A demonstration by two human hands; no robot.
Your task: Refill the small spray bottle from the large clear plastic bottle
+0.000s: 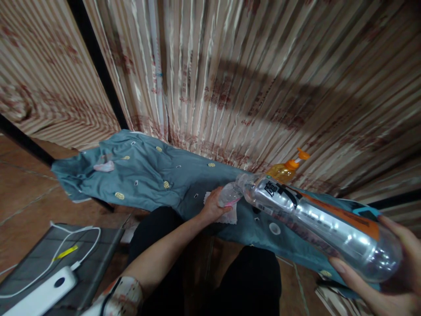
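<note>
My right hand (391, 272) is wrapped round the base of a large clear plastic bottle (315, 219) with a silver and orange label. This bottle is tilted, its neck end pointing left and slightly up. In my left hand (212, 208) is a small clear plastic bottle (230, 194) with a pink mark low on it. The two bottles meet or overlap at their mouths; whether they touch, I cannot tell. Beneath the small bottle a white tissue (232, 217) lies on the blue-green patterned cloth (184, 162).
Behind the large bottle stands a pump bottle (279, 172) of amber liquid with an orange pump. A small whitish disc (274, 228) rests on the cloth. At lower left, a white power bank (42, 292) and cable (98, 239) lie on a dark seat (105, 250). A striped curtain (204, 66) hangs behind.
</note>
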